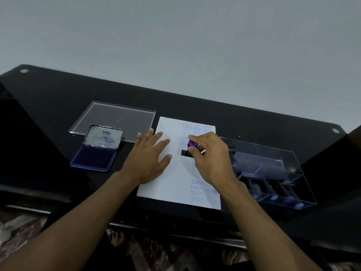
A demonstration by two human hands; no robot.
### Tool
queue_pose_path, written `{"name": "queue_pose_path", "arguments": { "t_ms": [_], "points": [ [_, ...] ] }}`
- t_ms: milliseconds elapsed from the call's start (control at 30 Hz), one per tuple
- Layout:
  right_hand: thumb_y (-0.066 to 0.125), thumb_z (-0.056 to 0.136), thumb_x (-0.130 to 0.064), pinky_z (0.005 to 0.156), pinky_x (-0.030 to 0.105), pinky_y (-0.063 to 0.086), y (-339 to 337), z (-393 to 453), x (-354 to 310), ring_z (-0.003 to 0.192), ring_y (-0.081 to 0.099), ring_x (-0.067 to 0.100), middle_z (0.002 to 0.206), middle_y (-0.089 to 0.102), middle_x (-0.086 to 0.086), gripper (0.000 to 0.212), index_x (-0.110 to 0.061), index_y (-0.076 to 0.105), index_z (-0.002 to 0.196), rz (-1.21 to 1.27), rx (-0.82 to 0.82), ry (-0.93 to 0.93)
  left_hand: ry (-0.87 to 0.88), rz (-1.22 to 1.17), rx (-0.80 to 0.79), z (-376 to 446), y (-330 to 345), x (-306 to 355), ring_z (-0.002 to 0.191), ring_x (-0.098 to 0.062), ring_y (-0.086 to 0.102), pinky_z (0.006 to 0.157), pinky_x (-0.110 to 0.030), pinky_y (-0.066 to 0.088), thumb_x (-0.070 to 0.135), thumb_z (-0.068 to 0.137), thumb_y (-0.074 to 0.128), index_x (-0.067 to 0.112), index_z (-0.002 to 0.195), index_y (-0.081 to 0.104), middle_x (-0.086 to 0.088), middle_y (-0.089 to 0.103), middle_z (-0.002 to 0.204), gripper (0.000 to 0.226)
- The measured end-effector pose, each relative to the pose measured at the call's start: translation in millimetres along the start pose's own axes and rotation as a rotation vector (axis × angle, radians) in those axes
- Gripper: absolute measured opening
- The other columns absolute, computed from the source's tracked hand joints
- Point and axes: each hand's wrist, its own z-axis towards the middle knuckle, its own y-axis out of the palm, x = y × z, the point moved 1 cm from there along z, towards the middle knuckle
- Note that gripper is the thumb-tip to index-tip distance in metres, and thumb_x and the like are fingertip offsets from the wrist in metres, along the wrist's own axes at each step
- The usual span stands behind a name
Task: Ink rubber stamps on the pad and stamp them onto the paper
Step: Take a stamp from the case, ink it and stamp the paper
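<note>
A white paper [172,184] lies on the black table, with purple stamped words along its right half. My right hand [211,157] grips a rubber stamp [192,144] by its purple knob; the stamp's black base sits on the paper at mid-sheet. My left hand [148,155] rests flat on the paper's left edge, fingers spread and straight. Left of the paper the ink pad [93,158] lies open, its blue pad showing and its lid raised behind it.
A clear acrylic lid [109,116] lies flat behind the ink pad. Right of the paper stands a clear compartment box [273,173] holding several more stamps with purple knobs. The black glass table [48,98] runs to a grey wall behind.
</note>
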Motion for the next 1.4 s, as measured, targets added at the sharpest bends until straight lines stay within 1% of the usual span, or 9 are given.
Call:
{"name": "queue_pose_path", "arguments": {
  "t_ms": [100, 233, 367, 600, 833, 1067, 1200, 1333, 1400],
  "points": [
    [0.068, 0.091, -0.015, 0.073, -0.004, 0.037, 3, 3, 3, 0.086, 0.058, 0.005, 0.106, 0.057, -0.006, 0.031, -0.015, 0.069, 0.122, 0.003, 0.006, -0.015, 0.006, 0.035, -0.002, 6, 6, -2, 0.156, -0.025, 0.006, 0.123, -0.051, -0.008, 0.062, 0.096, 0.028, 0.032, 0.152, 0.04, -0.001, 0.026, 0.165, 0.065],
    [0.07, 0.09, -0.014, 0.082, 0.008, 0.046, 7, 5, 5, 0.086, 0.058, 0.007, 0.107, 0.061, -0.002, 0.031, -0.014, 0.069, 0.121, -0.007, -0.005, -0.05, 0.008, 0.036, -0.019, 8, 13, -6, 0.156, -0.025, 0.007, 0.123, -0.056, -0.01, 0.066, 0.093, 0.021, 0.033, 0.151, 0.042, 0.0, 0.028, 0.164, 0.07],
    [0.07, 0.09, -0.016, 0.077, 0.0, 0.036, 10, 5, 7, 0.087, 0.056, 0.005, 0.108, 0.062, -0.002, 0.032, -0.014, 0.069, 0.122, -0.041, -0.018, -0.051, 0.009, 0.044, -0.015, 7, 15, -7, 0.155, -0.024, 0.012, 0.122, -0.057, -0.01, 0.067, 0.092, 0.017, 0.033, 0.151, 0.041, 0.0, 0.028, 0.165, 0.072],
    [0.07, 0.09, -0.016, 0.075, -0.003, 0.034, 14, 6, 6, 0.087, 0.055, 0.005, 0.107, 0.062, 0.0, 0.032, -0.013, 0.069, 0.121, -0.053, -0.036, -0.054, 0.016, 0.052, -0.008, 7, 16, -7, 0.155, -0.024, 0.015, 0.122, -0.058, -0.007, 0.066, 0.092, 0.017, 0.032, 0.151, 0.041, -0.001, 0.028, 0.164, 0.073],
    [0.069, 0.091, -0.016, 0.077, -0.001, 0.033, 16, 7, 7, 0.088, 0.055, 0.006, 0.109, 0.063, 0.0, 0.032, -0.013, 0.069, 0.122, -0.074, -0.061, -0.045, 0.022, 0.059, 0.0, 7, 16, -7, 0.154, -0.025, 0.017, 0.122, -0.06, -0.005, 0.066, 0.092, 0.017, 0.031, 0.151, 0.042, -0.002, 0.029, 0.164, 0.073],
    [0.068, 0.092, -0.019, 0.086, 0.013, 0.041, 18, 8, 5, 0.094, 0.059, 0.01, 0.114, 0.063, 0.001, 0.033, -0.013, 0.067, 0.124, -0.089, -0.092, -0.016, 0.027, 0.056, 0.006, 5, 16, -7, 0.154, -0.025, 0.018, 0.122, -0.06, -0.004, 0.066, 0.093, 0.018, 0.03, 0.151, 0.043, -0.002, 0.03, 0.164, 0.072],
    [0.067, 0.092, -0.019, 0.083, 0.011, 0.038, 18, 9, 4, 0.091, 0.052, 0.005, 0.113, 0.063, 0.001, 0.033, -0.014, 0.067, 0.125, -0.103, -0.106, -0.018, 0.025, 0.043, 0.01, 7, 15, -6, 0.154, -0.026, 0.019, 0.123, -0.06, -0.004, 0.066, 0.092, 0.018, 0.03, 0.15, 0.044, -0.003, 0.031, 0.163, 0.073],
    [0.068, 0.092, -0.02, 0.08, 0.012, 0.039, 16, 10, 3, 0.088, 0.05, 0.005, 0.11, 0.063, 0.001, 0.033, -0.014, 0.068, 0.124, -0.109, -0.108, -0.019, 0.026, 0.042, 0.014, 6, 16, -7, 0.153, -0.026, 0.02, 0.123, -0.06, -0.003, 0.066, 0.093, 0.02, 0.03, 0.149, 0.045, -0.003, 0.032, 0.163, 0.072],
    [0.068, 0.092, -0.021, 0.079, 0.01, 0.036, 16, 11, 4, 0.088, 0.049, 0.004, 0.111, 0.063, 0.001, 0.033, -0.016, 0.067, 0.125, -0.118, -0.115, -0.008, 0.025, 0.041, 0.014, 6, 16, -8, 0.153, -0.025, 0.02, 0.123, -0.061, -0.003, 0.066, 0.093, 0.02, 0.03, 0.15, 0.045, -0.003, 0.032, 0.163, 0.071]
  ]
}}
